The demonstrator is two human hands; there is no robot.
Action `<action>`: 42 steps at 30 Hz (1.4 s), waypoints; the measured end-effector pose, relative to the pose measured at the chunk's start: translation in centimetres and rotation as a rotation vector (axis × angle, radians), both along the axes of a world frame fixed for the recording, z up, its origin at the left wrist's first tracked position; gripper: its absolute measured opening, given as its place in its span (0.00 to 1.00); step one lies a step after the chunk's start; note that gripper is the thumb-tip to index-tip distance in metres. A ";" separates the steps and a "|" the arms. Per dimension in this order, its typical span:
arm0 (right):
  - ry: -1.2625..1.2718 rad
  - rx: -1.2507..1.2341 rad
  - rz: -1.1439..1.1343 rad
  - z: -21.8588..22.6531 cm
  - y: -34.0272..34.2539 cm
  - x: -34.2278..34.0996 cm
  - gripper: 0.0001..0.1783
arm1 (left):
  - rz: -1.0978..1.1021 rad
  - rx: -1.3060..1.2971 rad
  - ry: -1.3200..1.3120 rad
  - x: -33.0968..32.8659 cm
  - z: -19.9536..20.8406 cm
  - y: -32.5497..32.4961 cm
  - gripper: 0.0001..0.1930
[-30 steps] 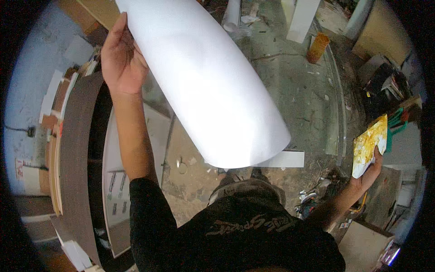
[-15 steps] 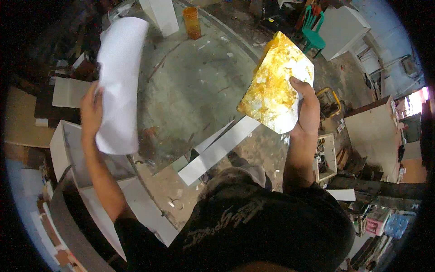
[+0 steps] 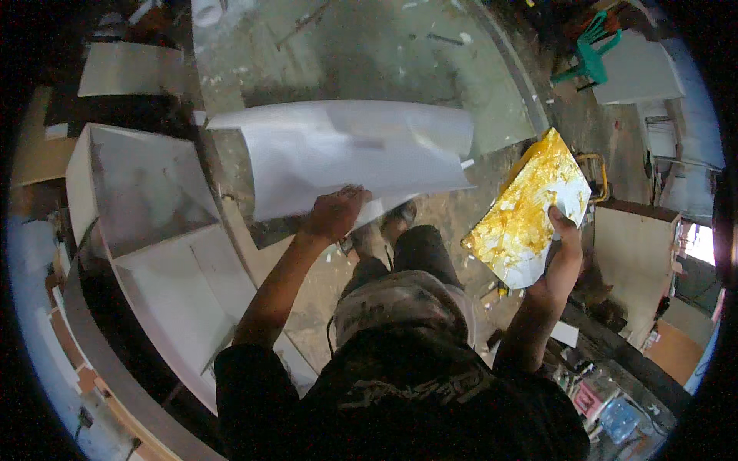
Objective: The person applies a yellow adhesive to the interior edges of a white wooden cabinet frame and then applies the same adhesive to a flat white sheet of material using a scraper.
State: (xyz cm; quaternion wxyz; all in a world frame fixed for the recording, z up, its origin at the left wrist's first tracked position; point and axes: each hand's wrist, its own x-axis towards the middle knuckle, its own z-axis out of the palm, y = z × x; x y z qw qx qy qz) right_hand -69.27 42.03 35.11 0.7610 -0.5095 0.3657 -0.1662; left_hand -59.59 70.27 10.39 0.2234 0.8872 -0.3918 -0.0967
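Note:
A large white sheet (image 3: 346, 146), curled along its length, lies crosswise in front of me over the grey-green surface. My left hand (image 3: 338, 213) is closed on its near edge. Off to the right, my right hand (image 3: 565, 246) grips an angular white plate (image 3: 523, 211) smeared with thick yellow, glue-like paste. The thumb presses on the plate's face, while the fingers are hidden behind it. The plate is held apart from the sheet.
The broad grey-green surface (image 3: 369, 69) bears streaks and scraps. An open white cabinet carcass (image 3: 173, 276) lies at my left. At the far right are a green plastic chair (image 3: 590, 60) and a yellow metal frame (image 3: 601, 175). A pale cabinet (image 3: 634, 261) stands nearer on the right.
The white sheet has swung from upright at the left to crosswise in front of me, with my left hand moving right and nearer. My right hand and the smeared plate are lower and farther right.

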 end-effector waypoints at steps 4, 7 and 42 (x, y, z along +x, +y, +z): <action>0.157 -0.051 -0.055 -1.5 -1.4 0.1 0.29 | 0.161 -0.089 0.161 1.2 -0.5 -1.0 0.22; 0.248 -0.142 -0.067 -4.1 -1.8 1.9 0.30 | 0.256 -0.027 0.030 6.4 -0.8 -0.9 0.24; 0.250 0.007 -0.076 -0.3 -2.1 -0.7 0.32 | 0.690 -0.517 0.405 9.2 -4.5 1.3 0.47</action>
